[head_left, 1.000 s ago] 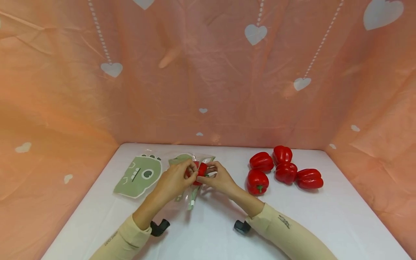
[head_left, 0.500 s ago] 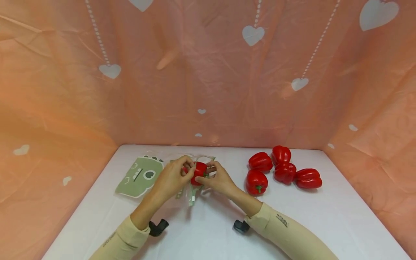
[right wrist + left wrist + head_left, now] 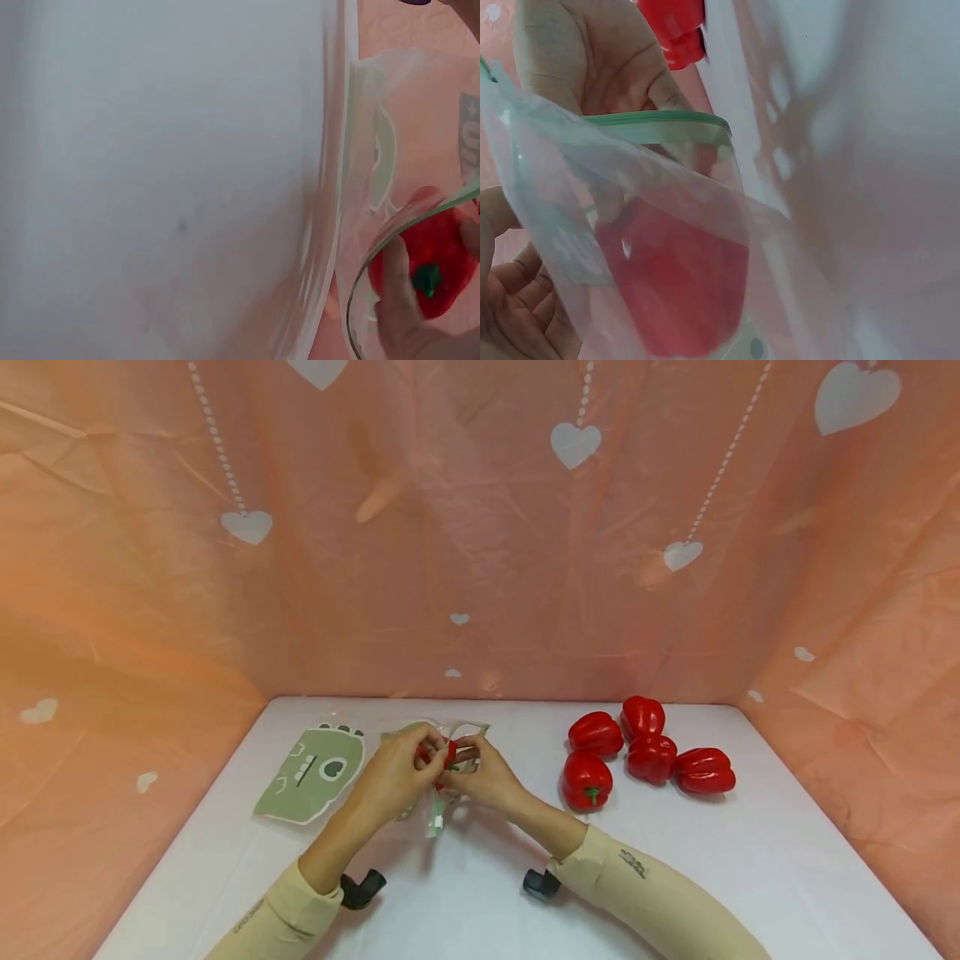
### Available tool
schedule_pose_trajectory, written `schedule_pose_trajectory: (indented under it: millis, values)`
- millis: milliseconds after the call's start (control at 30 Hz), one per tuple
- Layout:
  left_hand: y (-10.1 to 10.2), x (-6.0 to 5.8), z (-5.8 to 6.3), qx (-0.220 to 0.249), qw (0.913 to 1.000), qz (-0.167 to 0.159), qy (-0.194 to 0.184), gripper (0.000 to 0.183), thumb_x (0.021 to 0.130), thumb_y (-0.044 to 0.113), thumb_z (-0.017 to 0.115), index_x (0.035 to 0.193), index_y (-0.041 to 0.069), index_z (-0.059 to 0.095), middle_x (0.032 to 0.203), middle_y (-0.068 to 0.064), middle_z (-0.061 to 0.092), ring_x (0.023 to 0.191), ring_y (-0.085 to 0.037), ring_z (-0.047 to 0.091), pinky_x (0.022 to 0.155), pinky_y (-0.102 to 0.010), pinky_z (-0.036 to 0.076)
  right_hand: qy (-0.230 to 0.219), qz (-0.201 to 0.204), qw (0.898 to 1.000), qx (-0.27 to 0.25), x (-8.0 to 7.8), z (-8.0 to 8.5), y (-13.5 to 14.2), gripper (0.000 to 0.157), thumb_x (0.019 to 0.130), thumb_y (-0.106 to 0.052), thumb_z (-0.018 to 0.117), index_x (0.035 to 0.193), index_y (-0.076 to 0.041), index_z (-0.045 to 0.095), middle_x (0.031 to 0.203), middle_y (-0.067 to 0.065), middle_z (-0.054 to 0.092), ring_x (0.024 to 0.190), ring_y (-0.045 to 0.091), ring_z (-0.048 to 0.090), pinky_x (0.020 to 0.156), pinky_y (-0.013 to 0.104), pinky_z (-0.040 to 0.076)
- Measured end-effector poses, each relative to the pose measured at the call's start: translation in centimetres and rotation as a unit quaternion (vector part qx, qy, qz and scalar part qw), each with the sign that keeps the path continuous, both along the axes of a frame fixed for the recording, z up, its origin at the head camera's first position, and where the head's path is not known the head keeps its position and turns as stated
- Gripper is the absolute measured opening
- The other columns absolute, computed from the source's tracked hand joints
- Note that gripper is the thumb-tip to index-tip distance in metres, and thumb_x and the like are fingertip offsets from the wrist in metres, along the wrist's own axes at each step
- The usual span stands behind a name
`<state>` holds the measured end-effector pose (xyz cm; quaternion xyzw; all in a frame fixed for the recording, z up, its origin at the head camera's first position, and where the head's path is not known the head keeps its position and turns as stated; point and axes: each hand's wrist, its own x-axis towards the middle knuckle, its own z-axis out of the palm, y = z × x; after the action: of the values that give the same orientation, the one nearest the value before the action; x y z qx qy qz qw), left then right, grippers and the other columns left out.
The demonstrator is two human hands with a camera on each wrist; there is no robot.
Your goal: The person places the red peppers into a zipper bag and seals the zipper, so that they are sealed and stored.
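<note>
In the head view my left hand (image 3: 397, 772) pinches the mouth of a clear zip bag (image 3: 551, 232) with a green rim. My right hand (image 3: 487, 781) reaches from the right into that mouth and grips a red bell pepper (image 3: 451, 753). Through the plastic in the left wrist view, the pepper (image 3: 686, 277) shows inside the bag, below the rim. The right wrist view shows my right fingers (image 3: 401, 289) around the pepper (image 3: 442, 247), its green stem facing the camera. Left fingertips are partly hidden behind the plastic.
Several red bell peppers (image 3: 651, 758) lie in a group on the right of the white table (image 3: 480, 902). Left of my hands, a flat bag with a green one-eyed monster print (image 3: 315, 777) lies on the table. An orange curtain with hearts (image 3: 480, 568) encloses the back and sides.
My right hand has shifted left with the bell pepper, which has gone deeper into the bag and shows less. My left hand stays at the bag's mouth. The view has drifted slightly.
</note>
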<state>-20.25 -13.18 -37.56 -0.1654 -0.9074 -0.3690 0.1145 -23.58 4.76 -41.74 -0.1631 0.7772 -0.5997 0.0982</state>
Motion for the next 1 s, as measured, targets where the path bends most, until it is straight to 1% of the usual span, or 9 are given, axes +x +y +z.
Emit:
schedule_pose_trajectory:
  millis: [67, 167, 300, 400, 500, 600, 733, 867, 1000]
  values:
    - [-0.1, 0.0, 0.0, -0.01, 0.9999, 0.005, 0.003, 0.005, 0.103, 0.017, 0.069, 0.101, 0.012, 0.068, 0.083, 0.005, 0.069, 0.073, -0.008, 0.062, 0.068, -0.033, 0.052, -0.007, 0.014, 1.0, -0.017, 0.0, -0.1, -0.2, 0.061, 0.093, -0.008, 0.081, 0.144, 0.006, 0.049, 0.133, 0.023, 0.064, 0.101, 0.023, 0.073, 0.083, 0.029, 0.06]
    - [-0.4, 0.0, 0.0, -0.032, 0.9994, 0.009, 0.012, 0.004, 0.102, 0.016, 0.07, 0.1, 0.014, 0.067, 0.083, 0.006, 0.069, 0.074, -0.008, 0.062, 0.068, -0.034, 0.052, -0.014, 0.047, 0.998, -0.045, 0.0, -0.1, -0.5, 0.057, 0.097, -0.002, 0.076, 0.145, 0.007, 0.048, 0.141, 0.026, 0.06, 0.119, 0.035, 0.071, 0.094, 0.033, 0.06]
    - [-0.7, 0.0, 0.1, -0.048, 0.9987, 0.005, 0.013, 0.005, 0.102, 0.016, 0.07, 0.1, 0.014, 0.067, 0.086, 0.006, 0.07, 0.077, -0.007, 0.064, 0.072, -0.035, 0.054, -0.016, 0.071, 0.996, -0.041, 0.0, 0.1, -0.4, 0.05, 0.101, -0.006, 0.073, 0.144, 0.008, 0.051, 0.146, 0.026, 0.059, 0.131, 0.039, 0.066, 0.099, 0.035, 0.058]
    - [-0.9, -0.1, 0.1, -0.045, 0.999, -0.004, 0.007, 0.004, 0.102, 0.014, 0.07, 0.099, 0.013, 0.067, 0.088, 0.005, 0.071, 0.079, -0.008, 0.066, 0.075, -0.034, 0.056, -0.011, 0.071, 0.997, -0.029, 0.0, 0.2, 0.0, 0.045, 0.102, -0.01, 0.073, 0.14, 0.006, 0.056, 0.144, 0.023, 0.063, 0.131, 0.038, 0.066, 0.098, 0.035, 0.059]
    - [-1.2, -0.2, 0.1, -0.042, 0.999, -0.012, -0.005, 0.004, 0.102, 0.012, 0.071, 0.099, 0.011, 0.069, 0.086, 0.004, 0.071, 0.078, -0.007, 0.066, 0.075, -0.033, 0.057, 0.018, 0.072, 0.997, -0.014, 0.2, 0.5, 0.9, 0.04, 0.102, -0.011, 0.073, 0.136, 0.005, 0.061, 0.138, 0.022, 0.067, 0.127, 0.037, 0.069, 0.096, 0.034, 0.059]
    - [-1.4, -0.3, 0.1, -0.041, 0.9988, -0.011, -0.022, 0.004, 0.101, 0.012, 0.073, 0.101, 0.009, 0.071, 0.082, 0.004, 0.071, 0.07, -0.007, 0.065, 0.07, -0.031, 0.056, 0.052, 0.07, 0.996, 0.004, 0.4, 0.6, 2.1, 0.037, 0.101, -0.01, 0.073, 0.133, 0.006, 0.063, 0.135, 0.025, 0.068, 0.124, 0.038, 0.07, 0.096, 0.034, 0.06]
    - [-1.6, -0.3, 0.2, -0.058, 0.9979, 0.005, -0.03, 0.007, 0.1, 0.015, 0.075, 0.104, 0.009, 0.073, 0.076, 0.006, 0.066, 0.062, -0.007, 0.059, 0.066, -0.032, 0.051, 0.081, 0.06, 0.995, 0.018, 0.7, 0.6, 3.9, 0.038, 0.101, -0.007, 0.074, 0.133, 0.009, 0.062, 0.133, 0.029, 0.066, 0.123, 0.04, 0.069, 0.1, 0.038, 0.058]
    - [-1.7, -0.3, 0.2, -0.081, 0.9962, 0.021, -0.025, 0.005, 0.099, 0.017, 0.075, 0.1, 0.013, 0.072, 0.073, 0.008, 0.06, 0.064, -0.009, 0.054, 0.065, -0.033, 0.047, 0.106, 0.043, 0.992, 0.046, 1.1, 0.7, 5.5, 0.036, 0.1, -0.01, 0.075, 0.131, 0.004, 0.065, 0.131, 0.025, 0.068, 0.12, 0.037, 0.069, 0.102, 0.041, 0.057]
    - [-1.8, -0.2, 0.1, -0.082, 0.9959, 0.022, -0.033, 0.006, 0.1, 0.017, 0.075, 0.096, 0.015, 0.071, 0.073, 0.009, 0.061, 0.063, -0.008, 0.055, 0.064, -0.032, 0.047, 0.127, 0.026, 0.989, 0.073, 1.7, 0.7, 7.1, 0.035, 0.099, -0.013, 0.077, 0.13, -0.001, 0.066, 0.13, 0.021, 0.069, 0.118, 0.037, 0.07, 0.102, 0.046, 0.057]
